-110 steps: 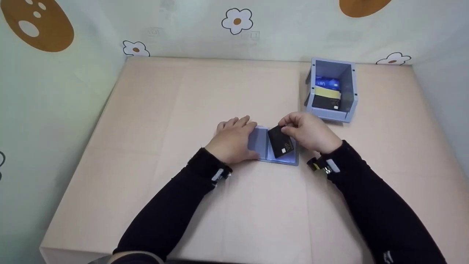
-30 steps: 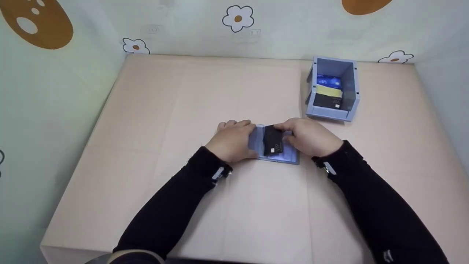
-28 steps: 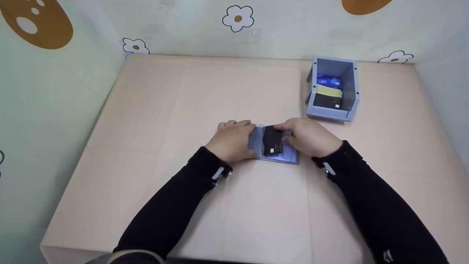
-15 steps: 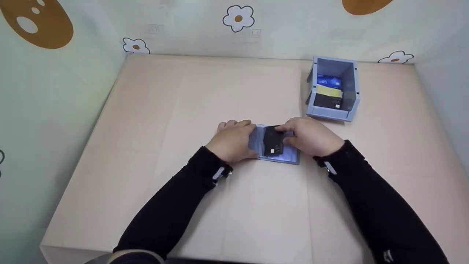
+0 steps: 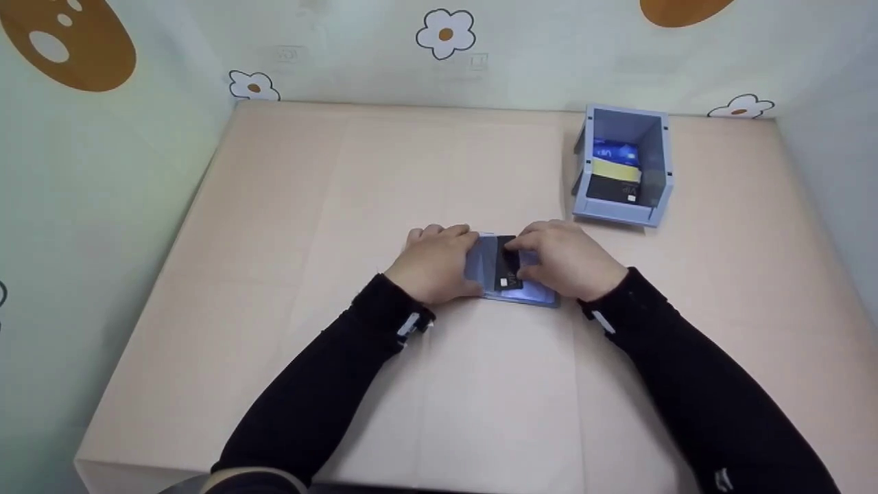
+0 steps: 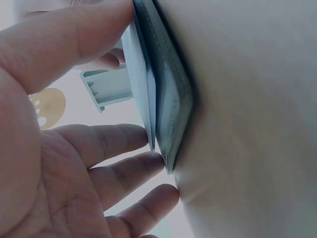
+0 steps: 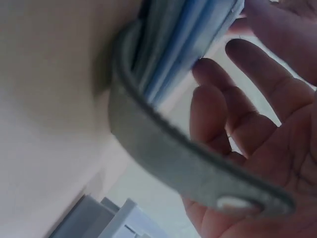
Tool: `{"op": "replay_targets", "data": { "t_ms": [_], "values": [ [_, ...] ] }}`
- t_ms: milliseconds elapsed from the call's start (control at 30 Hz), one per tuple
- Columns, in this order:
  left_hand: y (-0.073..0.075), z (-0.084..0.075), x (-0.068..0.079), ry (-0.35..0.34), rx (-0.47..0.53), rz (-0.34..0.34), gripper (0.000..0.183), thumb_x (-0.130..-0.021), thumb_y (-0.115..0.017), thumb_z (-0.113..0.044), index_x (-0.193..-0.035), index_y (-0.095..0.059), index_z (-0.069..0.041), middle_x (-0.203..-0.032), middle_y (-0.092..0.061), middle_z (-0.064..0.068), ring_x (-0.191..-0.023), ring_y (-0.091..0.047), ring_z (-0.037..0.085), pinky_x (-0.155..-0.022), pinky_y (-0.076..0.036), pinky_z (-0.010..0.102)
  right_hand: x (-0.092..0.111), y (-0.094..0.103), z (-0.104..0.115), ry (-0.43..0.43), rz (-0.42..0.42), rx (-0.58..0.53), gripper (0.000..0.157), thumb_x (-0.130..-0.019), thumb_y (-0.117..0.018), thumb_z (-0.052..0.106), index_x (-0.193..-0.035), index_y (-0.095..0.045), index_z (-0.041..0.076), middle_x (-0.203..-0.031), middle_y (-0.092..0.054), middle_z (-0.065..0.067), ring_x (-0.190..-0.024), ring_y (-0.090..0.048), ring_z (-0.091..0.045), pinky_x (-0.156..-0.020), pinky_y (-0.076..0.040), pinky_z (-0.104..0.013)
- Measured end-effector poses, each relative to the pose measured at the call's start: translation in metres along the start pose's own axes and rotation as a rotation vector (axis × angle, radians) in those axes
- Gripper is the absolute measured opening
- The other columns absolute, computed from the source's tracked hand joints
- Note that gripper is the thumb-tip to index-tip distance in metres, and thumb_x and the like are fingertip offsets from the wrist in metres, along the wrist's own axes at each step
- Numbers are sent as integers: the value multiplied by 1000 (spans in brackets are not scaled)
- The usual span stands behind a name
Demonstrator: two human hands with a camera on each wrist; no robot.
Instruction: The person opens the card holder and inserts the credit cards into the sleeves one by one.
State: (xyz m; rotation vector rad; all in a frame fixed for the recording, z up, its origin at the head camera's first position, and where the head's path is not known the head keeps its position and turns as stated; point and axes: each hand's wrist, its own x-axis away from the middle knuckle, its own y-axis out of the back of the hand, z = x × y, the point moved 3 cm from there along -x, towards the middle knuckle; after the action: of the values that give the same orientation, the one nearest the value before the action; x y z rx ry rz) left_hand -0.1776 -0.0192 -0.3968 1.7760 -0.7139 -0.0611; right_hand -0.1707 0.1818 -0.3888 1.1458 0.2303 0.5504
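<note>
A blue-grey card holder (image 5: pixel 531 296) lies spread on the table, with sleeve pages inside. My left hand (image 5: pixel 435 264) holds its left side, thumb at the near edge and fingertips at the far edge; the left wrist view shows the thumb against the pages (image 6: pixel 143 74). A black VIP card (image 5: pixel 506 266) stands upright in my view near the holder's middle, its left edge along a page. My right hand (image 5: pixel 566 257) has index finger and thumb on the card's right side. In the right wrist view, the holder's snap strap (image 7: pixel 163 153) sticks out below the curled fingers.
A grey-blue open-front bin (image 5: pixel 621 213) stands at the back right, holding a blue card (image 5: pixel 615 151), a yellow card (image 5: pixel 615 170) and another black VIP card (image 5: pixel 612 189). The cloth-covered table (image 5: pixel 309 206) meets patterned walls at the back and left.
The black card has gone from tilted over the holder's right half to straight along its middle, shifting left. My right hand has moved left with it; the left hand stays on the holder.
</note>
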Motion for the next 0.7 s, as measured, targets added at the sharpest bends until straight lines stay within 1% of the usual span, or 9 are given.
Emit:
{"op": "replay_targets", "data": {
  "t_ms": [100,233,400,467,533,600,700],
  "values": [
    [0,0,0,-3,-8,0,94,-86,-80,-56,-161,-43,-14,-168,-41,7,-146,-43,35,-118,-32,54,0,-1,3,12,16,-5,45,-84,-86,12,-127,-75,4,-121,-75,-12,-119,-67,-32,-110,-47,-50],
    [-1,1,-1,-5,-4,4,95,-86,-80,-57,-162,-42,-14,-168,-41,8,-147,-42,36,-119,-31,55,1,-2,5,12,31,-6,44,-83,-86,11,-126,-76,5,-121,-76,-11,-120,-67,-32,-110,-47,-49],
    [-1,1,-1,-4,5,3,93,-86,-80,-56,-161,-43,-14,-168,-41,7,-147,-42,37,-119,-31,57,0,-4,8,18,-16,28,38,-85,-84,9,-122,-76,3,-116,-77,-12,-115,-69,-34,-107,-49,-51],
    [0,1,-1,-4,7,-1,93,-86,-80,-55,-161,-44,-14,-168,-42,8,-147,-42,37,-119,-31,57,-1,-5,9,15,-39,42,38,-85,-84,11,-120,-76,2,-115,-77,-14,-114,-69,-35,-107,-50,-52],
    [-1,1,-1,-4,10,-4,93,-86,-81,-55,-161,-44,-15,-168,-42,8,-147,-42,37,-120,-29,59,-1,-6,10,10,-44,45,38,-84,-84,13,-119,-76,2,-114,-77,-14,-114,-69,-36,-106,-50,-52],
    [-1,1,0,-9,17,-9,92,-86,-80,-56,-160,-45,-14,-167,-43,8,-147,-43,37,-119,-30,58,0,-6,10,12,-30,43,39,-83,-86,14,-119,-76,2,-114,-77,-13,-113,-70,-34,-105,-50,-52],
    [-1,1,0,-18,25,-17,91,-86,-79,-57,-159,-47,-13,-166,-44,8,-146,-44,37,-117,-32,56,2,-4,10,19,18,18,40,-82,-88,12,-119,-76,2,-113,-77,-12,-111,-70,-31,-104,-51,-49]
  ]
}}
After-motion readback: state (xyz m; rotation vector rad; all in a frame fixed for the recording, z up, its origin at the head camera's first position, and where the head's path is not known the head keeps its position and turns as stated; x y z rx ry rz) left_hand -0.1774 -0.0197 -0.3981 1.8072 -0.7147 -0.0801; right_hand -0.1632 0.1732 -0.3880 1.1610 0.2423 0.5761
